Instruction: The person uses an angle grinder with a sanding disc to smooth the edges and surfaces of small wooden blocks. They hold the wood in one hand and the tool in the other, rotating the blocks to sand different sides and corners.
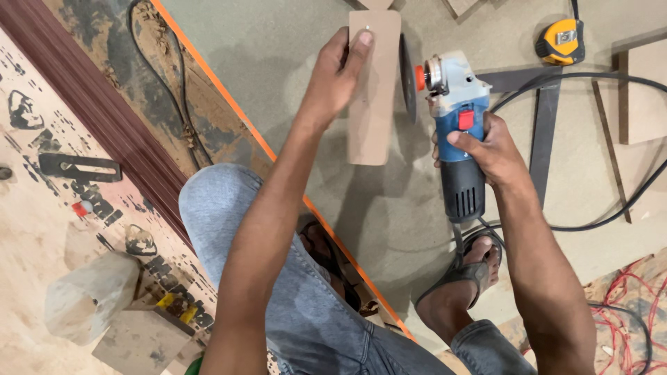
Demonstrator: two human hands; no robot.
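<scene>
Two things are gripped: a wood strip (374, 87) pinned under the left hand (335, 82), an angle grinder (453, 132) clamped in the right hand (486, 147), disc just right of the strip. Edge-trimming step probably; steady feed needed next.

One angle grinder (455, 132), one wooden block (374, 87), one tape measure (561, 40), two sandals (467, 267), one steel square (543, 125)

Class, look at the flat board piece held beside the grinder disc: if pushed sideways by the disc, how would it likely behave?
The board piece looks stiff and flat, so probably won't flex. Only the left hand grips it at one edge, so it might twist. It seems thin, likely light.
</scene>
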